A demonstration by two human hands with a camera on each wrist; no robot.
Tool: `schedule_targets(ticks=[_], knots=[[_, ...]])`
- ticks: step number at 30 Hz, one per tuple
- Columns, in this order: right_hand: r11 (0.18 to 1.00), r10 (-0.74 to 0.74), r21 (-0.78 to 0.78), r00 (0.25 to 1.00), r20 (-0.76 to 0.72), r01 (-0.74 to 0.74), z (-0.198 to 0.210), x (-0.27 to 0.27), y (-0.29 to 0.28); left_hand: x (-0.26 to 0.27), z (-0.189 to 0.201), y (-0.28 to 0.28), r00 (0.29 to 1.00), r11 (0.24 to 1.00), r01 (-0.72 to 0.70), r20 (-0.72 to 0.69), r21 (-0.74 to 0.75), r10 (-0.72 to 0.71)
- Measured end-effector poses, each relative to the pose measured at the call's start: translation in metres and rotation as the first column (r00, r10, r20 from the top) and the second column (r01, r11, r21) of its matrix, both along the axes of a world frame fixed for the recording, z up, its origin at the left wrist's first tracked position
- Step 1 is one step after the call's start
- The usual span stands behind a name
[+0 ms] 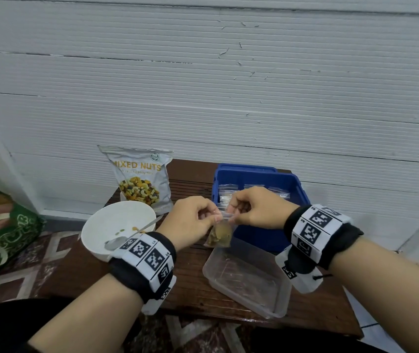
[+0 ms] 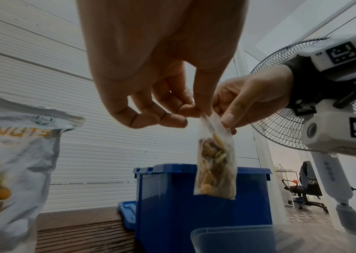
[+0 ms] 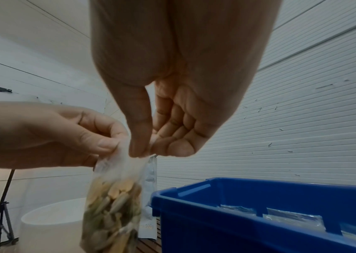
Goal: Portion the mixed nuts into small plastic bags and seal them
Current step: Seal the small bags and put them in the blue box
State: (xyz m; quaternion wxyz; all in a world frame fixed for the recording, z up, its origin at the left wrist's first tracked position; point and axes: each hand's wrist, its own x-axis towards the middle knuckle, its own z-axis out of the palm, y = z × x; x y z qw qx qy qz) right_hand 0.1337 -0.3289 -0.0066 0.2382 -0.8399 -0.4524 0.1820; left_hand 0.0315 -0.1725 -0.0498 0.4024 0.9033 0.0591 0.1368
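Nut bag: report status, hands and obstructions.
Left hand and right hand both pinch the small bag at its top. Bag holds nuts, hangs above the clear container. Nothing in the way.

Blue bin (image 1: 290, 182); white bowl (image 1: 96, 225); silver nut pouch (image 1: 139, 174), yellow lettering; black-and-white checked wristbands (image 1: 147, 258).

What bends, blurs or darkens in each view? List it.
Head view: wall boards bow with wide-angle distortion; the small bag is slightly soft. Left wrist view: corners darken, the left hand looms in shadow, the fan curves. Right wrist view: the right hand is dim and the blue bin rim slightly soft.
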Motion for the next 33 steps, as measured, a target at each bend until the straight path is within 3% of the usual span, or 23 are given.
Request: schedule_targets(ticks=[7,24,28,33], knots=[[1.0,-0.012,0.011,0.999,0.043,0.012,0.0,-0.003,-0.001,-0.004,0.002,-0.003,1.0,0.997,-0.026,-0.01,-0.079,0.025],[0.999,0.047,-0.006,0.994,0.102,-0.046,0.006,-0.004,0.006,-0.011,0.016,0.001,0.997,0.996,-0.081,-0.018,-0.042,0.081],[0.999,-0.023,0.028,0.997,0.078,0.021,0.019,0.01,0.006,-0.007,0.015,0.008,0.994,0.985,-0.11,-0.007,-0.13,0.111],[0.993,-0.101,0.068,0.993,0.058,0.097,0.041,0.038,0.012,0.004,-0.002,0.023,0.983,0.976,-0.162,-0.106,-0.146,0.147]])
